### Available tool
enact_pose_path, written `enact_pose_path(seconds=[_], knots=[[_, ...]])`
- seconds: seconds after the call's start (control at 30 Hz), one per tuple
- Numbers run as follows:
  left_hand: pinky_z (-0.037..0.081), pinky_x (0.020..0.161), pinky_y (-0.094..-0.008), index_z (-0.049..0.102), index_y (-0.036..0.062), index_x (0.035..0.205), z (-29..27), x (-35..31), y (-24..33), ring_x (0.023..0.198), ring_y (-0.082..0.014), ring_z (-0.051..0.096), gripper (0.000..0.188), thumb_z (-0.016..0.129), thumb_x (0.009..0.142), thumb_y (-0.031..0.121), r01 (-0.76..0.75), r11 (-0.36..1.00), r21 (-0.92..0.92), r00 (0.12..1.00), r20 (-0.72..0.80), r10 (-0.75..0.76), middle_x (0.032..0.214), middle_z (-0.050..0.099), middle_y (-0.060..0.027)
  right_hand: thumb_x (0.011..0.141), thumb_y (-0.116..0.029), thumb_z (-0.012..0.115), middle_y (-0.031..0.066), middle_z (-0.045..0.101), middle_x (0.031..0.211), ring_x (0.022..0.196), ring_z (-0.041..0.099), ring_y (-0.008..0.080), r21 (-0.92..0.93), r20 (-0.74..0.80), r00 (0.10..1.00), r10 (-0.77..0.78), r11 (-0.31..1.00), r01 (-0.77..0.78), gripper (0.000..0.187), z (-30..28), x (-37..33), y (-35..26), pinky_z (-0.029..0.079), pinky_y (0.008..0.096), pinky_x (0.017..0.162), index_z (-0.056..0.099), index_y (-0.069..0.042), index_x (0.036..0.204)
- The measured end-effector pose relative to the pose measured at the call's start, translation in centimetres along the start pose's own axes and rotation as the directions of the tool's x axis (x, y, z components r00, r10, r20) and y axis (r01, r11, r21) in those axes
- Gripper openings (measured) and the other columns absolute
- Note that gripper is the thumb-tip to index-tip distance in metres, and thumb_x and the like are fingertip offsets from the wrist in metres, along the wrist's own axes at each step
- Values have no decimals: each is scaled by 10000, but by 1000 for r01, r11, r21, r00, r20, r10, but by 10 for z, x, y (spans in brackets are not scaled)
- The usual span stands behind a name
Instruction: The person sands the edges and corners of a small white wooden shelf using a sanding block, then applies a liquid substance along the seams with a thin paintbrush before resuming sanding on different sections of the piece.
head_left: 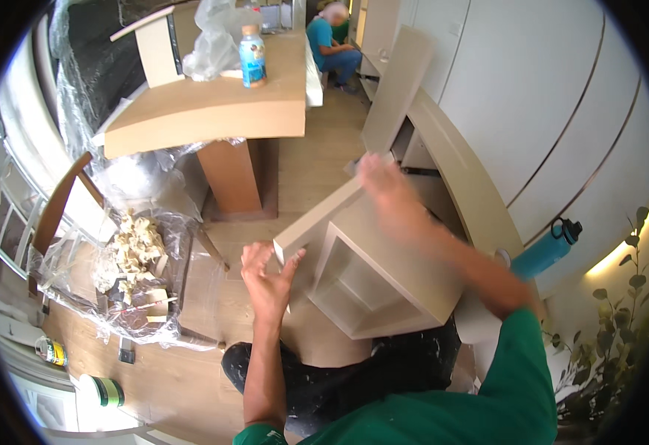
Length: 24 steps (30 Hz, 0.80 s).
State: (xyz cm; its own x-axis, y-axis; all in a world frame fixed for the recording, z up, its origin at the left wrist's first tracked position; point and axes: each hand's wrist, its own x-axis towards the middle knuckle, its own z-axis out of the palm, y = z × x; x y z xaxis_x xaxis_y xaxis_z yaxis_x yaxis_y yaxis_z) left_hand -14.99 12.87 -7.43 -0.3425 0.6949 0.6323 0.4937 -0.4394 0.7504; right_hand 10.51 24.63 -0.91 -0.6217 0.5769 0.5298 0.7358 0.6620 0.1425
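A beige panel (pixel 317 216), its long narrow edge facing up, slants away from me beside a beige open-fronted box (pixel 406 274). The box is hollow and rests at my right knee. My left hand (pixel 263 285) grips the panel's near end, thumb on one side and fingers on the other. At the panel's far end is my right hand (pixel 387 185), smeared by motion; its fingers cannot be made out, nor whether anything is in them.
At left, a plastic-covered chair (pixel 183 297) carries crumpled scraps (pixel 139 248). A table (pixel 205 119) bears a blue bottle (pixel 252 58). On the right are a low cabinet (pixel 465 163), a leaning board (pixel 398 89) and a teal flask (pixel 543 252). A person (pixel 332 44) sits far back.
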Motion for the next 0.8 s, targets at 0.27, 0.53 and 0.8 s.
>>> enact_pose_path(seconds=[0.27, 0.53, 0.8], knots=[[463, 860, -401, 759, 20, 929, -8, -2, -6, 923, -278, 582, 231, 879, 733, 39, -25, 998, 57, 999, 37, 23, 903, 687, -99, 878, 53, 540, 243, 460, 1569, 1521, 362, 360, 71, -54, 996, -76, 994, 80, 586, 9, 3, 19, 258, 565, 1246, 497, 68, 1462], [392, 1087, -449, 608, -27, 1381, -35, 23, 27, 1176, -356, 581, 488, 672, 952, 198, -196, 980, -32, 980, -33, 195, 1250, 670, -201, 860, 131, 525, 246, 502, 1511, 1412, 472, 414, 77, -324, 915, 240, 971, -228, 611, -5, -27, 77, 389, 508, 1159, 492, 62, 1466], [211, 1261, -558, 484, -103, 1454, -12, 45, 96, 1478, -398, 419, 664, 626, 1005, 366, -684, 503, 528, 684, 704, 191, 1484, 536, -274, 825, 138, 570, 196, 594, 1265, 1147, 589, 396, 292, -370, 885, 284, 939, -179, 559, -25, -36, 58, 494, 471, 980, 628, -33, 1354]])
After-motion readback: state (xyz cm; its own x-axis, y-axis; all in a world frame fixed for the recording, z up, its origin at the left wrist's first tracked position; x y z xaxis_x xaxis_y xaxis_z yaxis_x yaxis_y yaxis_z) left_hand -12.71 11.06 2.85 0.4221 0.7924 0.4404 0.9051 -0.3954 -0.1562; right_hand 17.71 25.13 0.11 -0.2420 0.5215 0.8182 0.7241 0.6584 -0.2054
